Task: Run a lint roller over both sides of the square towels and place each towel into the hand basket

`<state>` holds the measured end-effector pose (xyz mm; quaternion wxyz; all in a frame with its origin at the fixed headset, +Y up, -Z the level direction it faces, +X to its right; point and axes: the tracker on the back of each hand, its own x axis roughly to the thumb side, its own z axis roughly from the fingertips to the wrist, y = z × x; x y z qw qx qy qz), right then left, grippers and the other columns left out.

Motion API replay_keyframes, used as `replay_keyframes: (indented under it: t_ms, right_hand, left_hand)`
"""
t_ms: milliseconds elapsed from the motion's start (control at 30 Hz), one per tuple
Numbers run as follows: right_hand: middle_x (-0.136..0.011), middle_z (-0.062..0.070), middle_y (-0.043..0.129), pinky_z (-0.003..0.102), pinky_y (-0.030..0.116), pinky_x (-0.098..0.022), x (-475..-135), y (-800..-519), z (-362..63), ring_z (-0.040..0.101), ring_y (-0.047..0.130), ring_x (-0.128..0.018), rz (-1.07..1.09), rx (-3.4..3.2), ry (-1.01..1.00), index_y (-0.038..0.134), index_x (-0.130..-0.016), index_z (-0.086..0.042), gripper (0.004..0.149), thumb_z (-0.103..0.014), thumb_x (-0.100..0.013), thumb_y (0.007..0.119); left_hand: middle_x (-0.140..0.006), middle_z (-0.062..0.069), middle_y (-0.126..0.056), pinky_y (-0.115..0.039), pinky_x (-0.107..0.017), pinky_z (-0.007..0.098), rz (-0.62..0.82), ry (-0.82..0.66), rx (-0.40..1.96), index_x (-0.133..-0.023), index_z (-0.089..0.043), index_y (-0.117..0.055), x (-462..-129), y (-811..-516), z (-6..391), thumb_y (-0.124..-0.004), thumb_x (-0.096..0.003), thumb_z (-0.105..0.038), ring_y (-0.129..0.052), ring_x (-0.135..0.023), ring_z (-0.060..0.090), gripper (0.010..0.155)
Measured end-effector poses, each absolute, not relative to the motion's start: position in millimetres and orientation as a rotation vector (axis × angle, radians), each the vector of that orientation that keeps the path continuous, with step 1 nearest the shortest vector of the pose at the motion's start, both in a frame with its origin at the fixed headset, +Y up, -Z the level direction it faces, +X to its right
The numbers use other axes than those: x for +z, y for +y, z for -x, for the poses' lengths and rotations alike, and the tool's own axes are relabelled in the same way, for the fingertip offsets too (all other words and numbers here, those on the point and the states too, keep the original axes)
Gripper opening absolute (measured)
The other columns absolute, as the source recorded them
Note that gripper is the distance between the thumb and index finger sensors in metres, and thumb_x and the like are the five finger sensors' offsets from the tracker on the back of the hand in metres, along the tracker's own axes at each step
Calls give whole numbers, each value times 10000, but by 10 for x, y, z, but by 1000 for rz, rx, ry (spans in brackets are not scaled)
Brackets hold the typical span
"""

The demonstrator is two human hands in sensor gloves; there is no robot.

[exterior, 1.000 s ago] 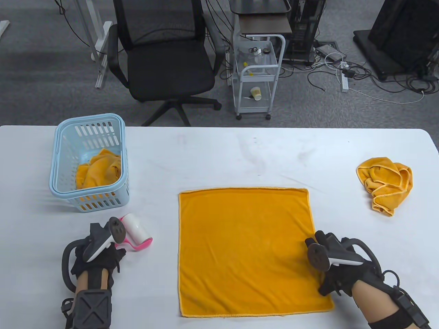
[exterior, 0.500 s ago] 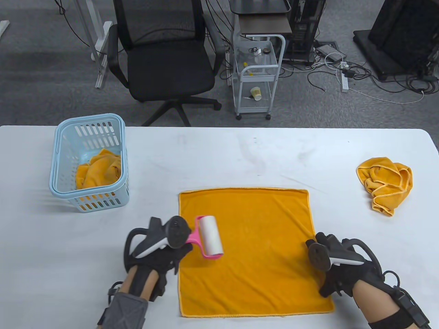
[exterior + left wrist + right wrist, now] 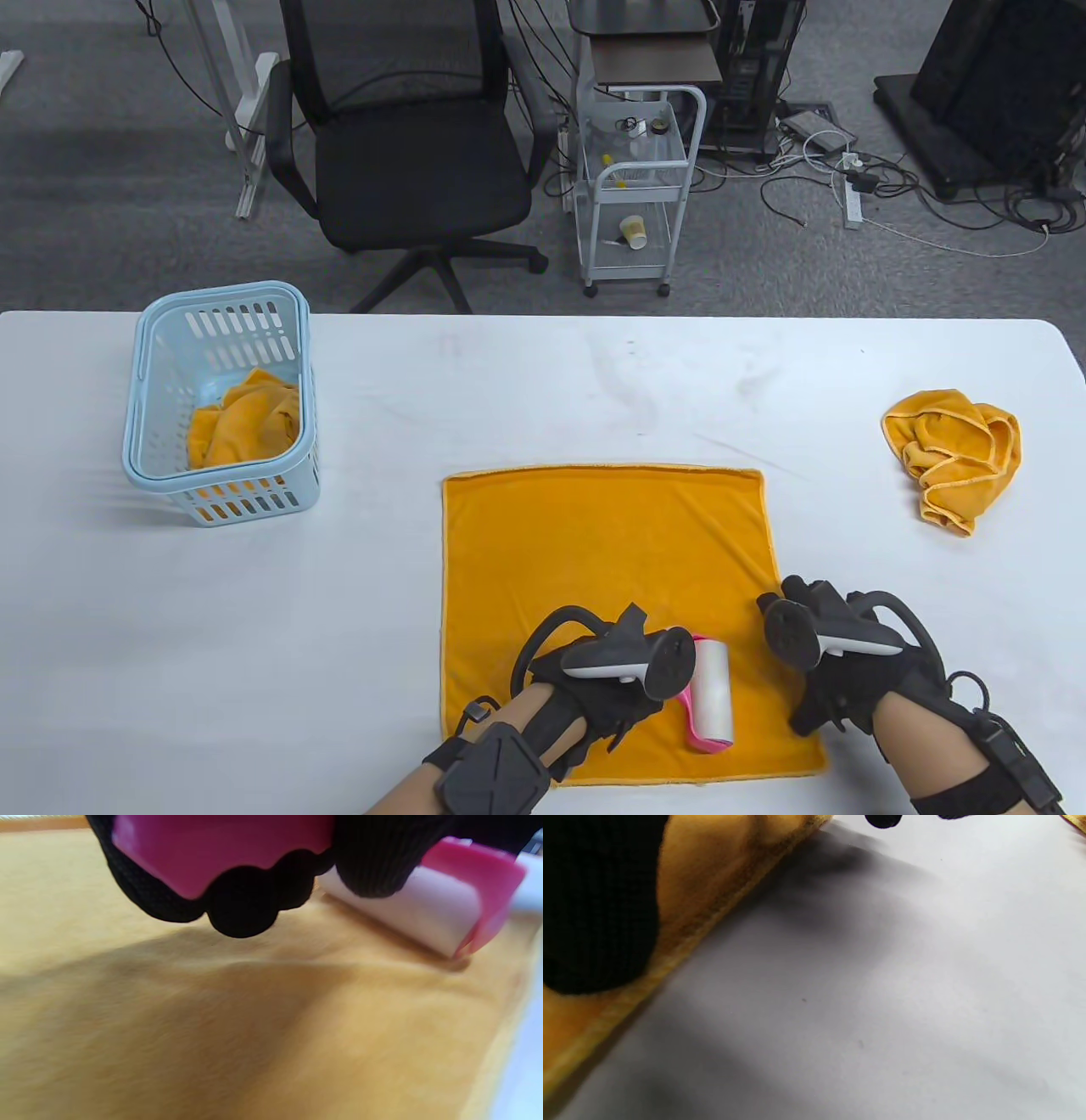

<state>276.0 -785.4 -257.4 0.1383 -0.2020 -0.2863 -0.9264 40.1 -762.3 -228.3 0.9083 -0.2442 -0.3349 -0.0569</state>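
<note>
Since a second ago the left hand (image 3: 607, 679) has carried the lint roller (image 3: 711, 694) from the table (image 3: 543, 390) beside the basket (image 3: 222, 399) across to the near right part of the flat towel (image 3: 611, 560), while the right hand (image 3: 836, 671) has stayed on that towel's near right edge.

From the table view, the roller's white drum lies on the flat towel close to its near hem and just left of the right hand. Wide bare tabletop lies beyond the towel's far edge and to its left; the towel's near hem runs close to the table's near edge. Three orange towels can be counted: one spread flat, one crumpled towel (image 3: 954, 454) well apart near the table's right end, and one bunched towel (image 3: 246, 416) inside the single blue basket at far left. One roller, two gloved hands.

On the left wrist view, the gloved fingers (image 3: 242, 904) curl round the pink handle (image 3: 212, 853), and the white drum (image 3: 407, 914) rests on the orange pile.

On the right wrist view, a gloved fingertip (image 3: 594, 899) presses on the towel just inside its stitched hem, with bare white table beyond; how the other fingers of that hand lie I cannot tell.
</note>
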Motion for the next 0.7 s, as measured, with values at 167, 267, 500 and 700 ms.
replay_keyframes:
  t_ms: [167,267,500,700]
  right_hand:
    - [-1121,276,142,763,425,-658,-2577,-7851,-2756,571,287,-1026,579,-2677,-828,127,-1086,-135,1280,-629,-283,992]
    - [-1121,277,145,762,426,-658,-2575,-7848,-2752,572,287,-1026,578,-2674,-823,129,-1086,-134,1278,-626,-283,993]
    - [-1122,276,148,762,426,-658,-2578,-7850,-2744,572,289,-1026,580,-2670,-819,134,-1088,-133,1275,-624,-284,994]
    - [-1121,276,146,762,425,-659,-2579,-7853,-2746,572,286,-1027,580,-2676,-826,133,-1087,-137,1273,-623,-286,994]
  left_hand:
    - [-881,-50,-841,-841,-593,507,526,-549,-348,-962,-353,-586,-2274,-7510,150,-842,-494,-412,-993,-678,231,537]
    - [-902,-52,-837,-817,-626,527,550,-441,-451,-957,-367,-598,-2244,-7479,623,-841,-504,-385,-982,-714,243,514]
    - [-934,-63,-820,-777,-663,560,593,-278,-487,-952,-397,-612,-2234,-7372,1379,-843,-510,-374,-953,-769,247,499]
    - [-1025,-29,-715,-760,-660,656,543,-368,-201,-987,-454,-497,-2485,-7327,904,-758,-520,-424,-872,-887,298,535]
